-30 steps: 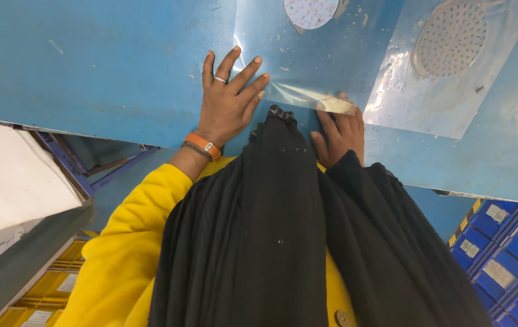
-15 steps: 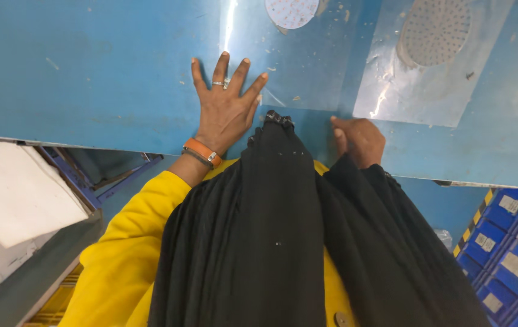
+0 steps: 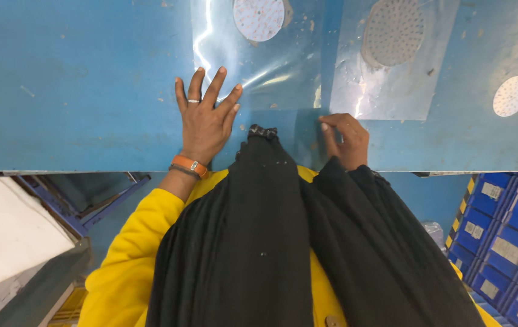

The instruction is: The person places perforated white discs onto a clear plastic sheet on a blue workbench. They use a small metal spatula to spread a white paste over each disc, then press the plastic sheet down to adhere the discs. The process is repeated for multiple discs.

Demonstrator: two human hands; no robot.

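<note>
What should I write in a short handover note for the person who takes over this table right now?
Left hand: flat on the blue table, fingers spread, fingertips on the near edge of a clear plastic sheet.
Right hand: fingers curled, pinching that sheet's near right corner.
Things: a round white perforated disc lies on this sheet's far end. A second sheet to the right carries a grey perforated disc. A third white disc lies bare on the table.
Done: two discs sit on sheets.
Left: neither sheet is folded over its disc yet; the third disc has no sheet.
</note>
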